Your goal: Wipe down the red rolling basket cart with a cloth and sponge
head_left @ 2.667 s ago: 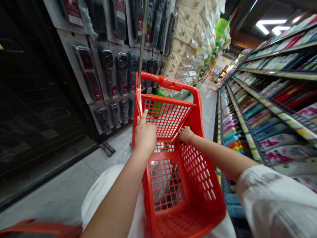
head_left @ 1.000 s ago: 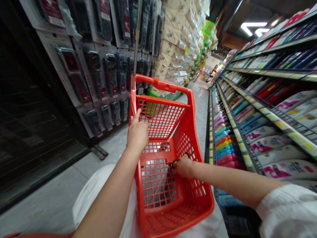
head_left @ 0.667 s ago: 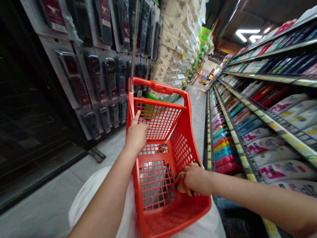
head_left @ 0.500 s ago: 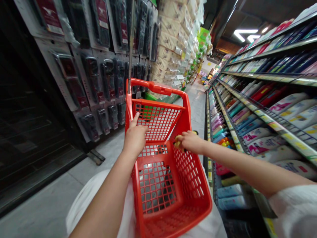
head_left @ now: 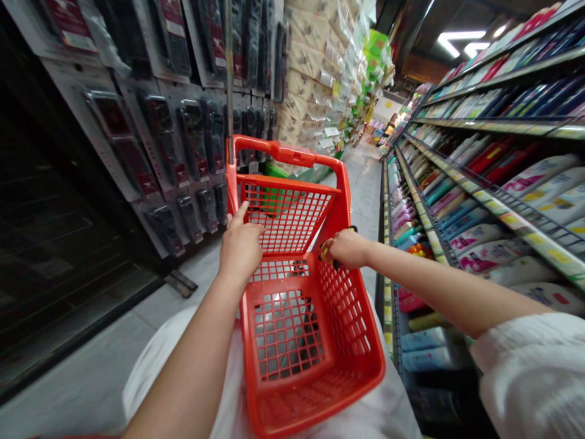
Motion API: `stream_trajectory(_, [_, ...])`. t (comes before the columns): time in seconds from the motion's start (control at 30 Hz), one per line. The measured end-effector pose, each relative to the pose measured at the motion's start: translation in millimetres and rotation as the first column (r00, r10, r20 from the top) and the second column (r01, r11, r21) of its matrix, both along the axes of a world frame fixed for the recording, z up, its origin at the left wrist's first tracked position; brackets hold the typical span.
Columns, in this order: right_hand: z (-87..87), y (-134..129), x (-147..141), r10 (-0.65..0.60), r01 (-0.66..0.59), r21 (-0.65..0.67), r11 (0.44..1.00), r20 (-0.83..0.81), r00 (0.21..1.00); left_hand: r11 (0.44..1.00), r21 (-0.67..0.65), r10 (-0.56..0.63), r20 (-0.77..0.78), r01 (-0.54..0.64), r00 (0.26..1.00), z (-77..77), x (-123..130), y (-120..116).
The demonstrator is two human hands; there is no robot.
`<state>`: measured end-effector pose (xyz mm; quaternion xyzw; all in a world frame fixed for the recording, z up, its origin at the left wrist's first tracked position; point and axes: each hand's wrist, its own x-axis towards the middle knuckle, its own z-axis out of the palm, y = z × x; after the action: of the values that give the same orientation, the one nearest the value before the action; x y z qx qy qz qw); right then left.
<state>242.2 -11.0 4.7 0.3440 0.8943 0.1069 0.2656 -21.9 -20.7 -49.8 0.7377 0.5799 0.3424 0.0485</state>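
Note:
A red plastic shopping basket with grid walls and a raised handle stands in front of me, its inside showing no goods. At its left side, my left hand touches the rim near the grid flap, index finger stretched out and the fingers apart. My right hand is over the right wall, its fingers curled round a small yellow and black item that is mostly hidden. A thin metal pole rises at the basket's far left corner.
Packaged dark goods hang on a rack at the left. Stacked beige packs stand behind the basket. Shelves of bottles line the right side. A grey tiled aisle runs between them.
The basket and both hands sit slightly higher and further left in view. My right hand has closed more over the yellow and black item. My left hand stays at the basket's left side.

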Motion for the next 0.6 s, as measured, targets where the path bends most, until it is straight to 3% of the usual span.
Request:
stream_trajectory(0.2, [-3.7, -85.5, 6.2, 0.159, -0.173, -0.252, 0.952, -0.073, 0.985, 1.000, 0.025, -0.012, -0.007, 0.013, 1.000, 1.7, 1.7, -0.1])
stream_trajectory(0.33, [-9.9, -115.0, 5.2, 0.167, -0.220, -0.525, 0.822, -0.147, 0.975, 1.000, 0.023, -0.015, 0.003, 0.015, 1.000, 2.3, 2.7, -0.8])
stream_trajectory(0.4, [-22.6, -120.6, 0.7, 0.161, -0.206, -0.603, 0.771, -0.129, 0.979, 1.000, 0.008, -0.018, 0.008, 0.018, 1.000, 2.1, 3.0, -1.1])
stream_trajectory(0.53, [-68.8, -119.6, -21.0, 0.112, -0.068, -0.612, 0.788, 0.035, 0.993, 1.000, -0.013, -0.015, 0.039, 0.015, 0.999, 1.9, 4.3, -1.6])
stream_trajectory(0.6, [-96.6, -116.6, -36.5, 0.095, 0.011, -0.639, 0.769, 0.132, 0.987, 1.000, -0.016, -0.001, 0.069, 0.002, 0.998, 2.2, 5.3, -2.0])
